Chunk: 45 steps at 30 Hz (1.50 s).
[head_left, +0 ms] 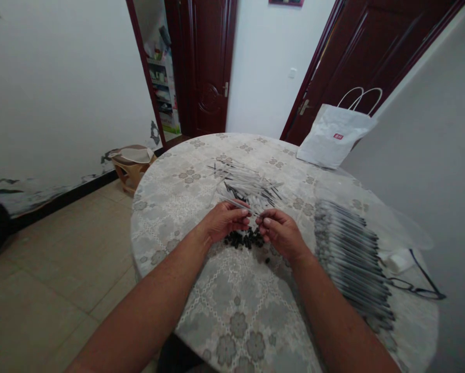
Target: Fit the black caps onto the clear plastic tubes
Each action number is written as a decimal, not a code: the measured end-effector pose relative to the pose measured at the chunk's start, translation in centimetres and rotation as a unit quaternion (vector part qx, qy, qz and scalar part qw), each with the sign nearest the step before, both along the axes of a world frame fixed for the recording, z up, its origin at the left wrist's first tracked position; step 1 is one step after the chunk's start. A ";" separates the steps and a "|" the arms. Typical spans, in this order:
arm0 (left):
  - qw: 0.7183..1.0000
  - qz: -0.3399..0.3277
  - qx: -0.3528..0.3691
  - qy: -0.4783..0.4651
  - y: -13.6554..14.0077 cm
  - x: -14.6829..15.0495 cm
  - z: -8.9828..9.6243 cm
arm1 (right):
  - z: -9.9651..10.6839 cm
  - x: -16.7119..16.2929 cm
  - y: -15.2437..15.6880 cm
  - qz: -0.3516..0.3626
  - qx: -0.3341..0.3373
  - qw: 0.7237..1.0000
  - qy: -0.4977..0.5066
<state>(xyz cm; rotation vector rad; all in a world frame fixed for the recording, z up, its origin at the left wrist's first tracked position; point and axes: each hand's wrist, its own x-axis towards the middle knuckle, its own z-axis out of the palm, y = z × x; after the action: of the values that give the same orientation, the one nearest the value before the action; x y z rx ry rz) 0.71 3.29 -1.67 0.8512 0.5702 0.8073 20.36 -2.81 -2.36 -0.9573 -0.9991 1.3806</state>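
Note:
My left hand (229, 218) is closed around a thin, pale grey tube (236, 203) that looks like a pen barrel and slants down to the right. My right hand (277, 228) faces it, thumb and fingers pinched together at the tube's right end; whatever small piece they hold is hidden. Under and in front of the hands lies a pile of small black caps (238, 239), with one loose cap (267, 260) nearer me. Beyond the hands, thin white and black sticks (251, 181), like pen barrels and refills, are scattered in a loose heap.
Many similar grey pens (352, 259) lie in a dense row at the right, beside clear plastic film (407, 228). Eyeglasses (414, 287) rest near the right edge. A white paper bag (333, 135) stands at the back of the round table (158, 207). A stool (129, 166) stands left.

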 end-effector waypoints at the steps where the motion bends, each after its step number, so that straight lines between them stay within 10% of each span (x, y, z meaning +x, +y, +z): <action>1: 1.000 -0.007 0.002 -0.001 0.0 0.0 0.0 | -0.1 0.0 0.0 -0.002 0.000 1.000 -0.005; 11: 0.999 -0.042 0.006 -0.021 -0.4 0.6 -0.2 | 0.5 0.2 0.0 -0.037 0.045 0.969 -0.242; 18: 0.996 0.042 -0.045 -0.056 0.4 0.4 0.0 | 4.7 2.8 -4.0 0.068 0.132 0.724 -0.674; 25: 0.996 0.048 -0.043 -0.064 0.5 0.3 0.0 | 1.1 1.7 -5.8 0.123 0.121 0.675 -0.718; 29: 0.996 0.056 -0.039 -0.063 0.3 0.2 0.2 | 1.7 1.4 -5.3 0.123 0.127 0.713 -0.678; 36: 0.997 0.022 -0.022 -0.067 0.3 0.1 0.0 | 3.0 -0.2 -1.8 -0.043 0.027 0.972 -0.230; 45: 0.999 0.015 -0.003 -0.040 0.1 0.1 0.3 | -0.1 -2.0 0.4 -0.130 0.050 0.989 -0.040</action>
<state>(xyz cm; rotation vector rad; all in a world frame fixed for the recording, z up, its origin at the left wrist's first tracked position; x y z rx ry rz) 0.82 3.42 -1.40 0.8031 0.5153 0.8633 18.34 -2.46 -2.46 -1.0346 -0.9576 1.0733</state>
